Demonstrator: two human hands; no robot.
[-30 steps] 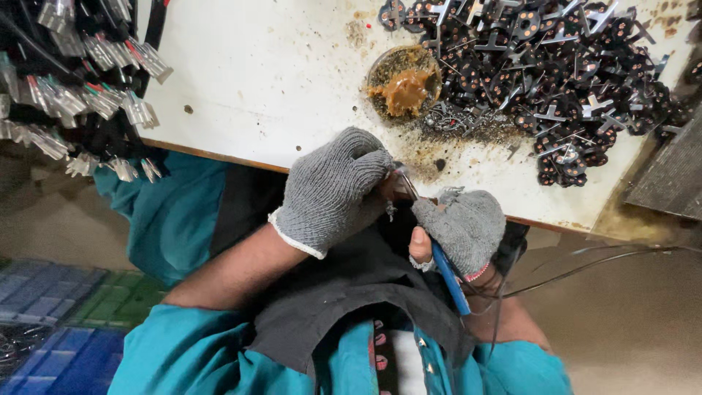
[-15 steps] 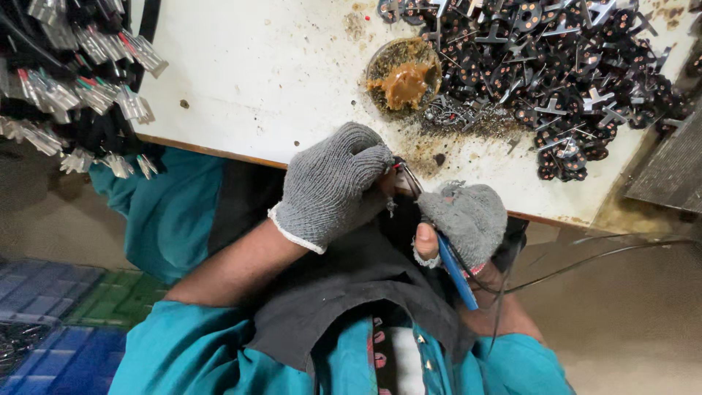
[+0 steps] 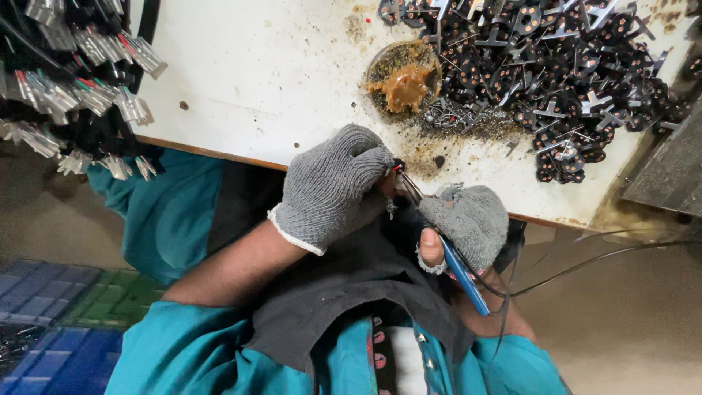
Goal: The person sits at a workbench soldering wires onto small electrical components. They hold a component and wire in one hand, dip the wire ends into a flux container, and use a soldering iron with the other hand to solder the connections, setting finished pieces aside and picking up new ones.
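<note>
Two hands: both in grey knit gloves, close together just below the counter edge
Left hand: fingers closed around a small part, mostly hidden
Right hand: fingers gripping a blue-handled soldering iron, tip meeting the part at the left hand
Round tin of brown paste: on the counter, above the hands
Pile of black parts: right of the tin
Bundled wires: far left
</note>
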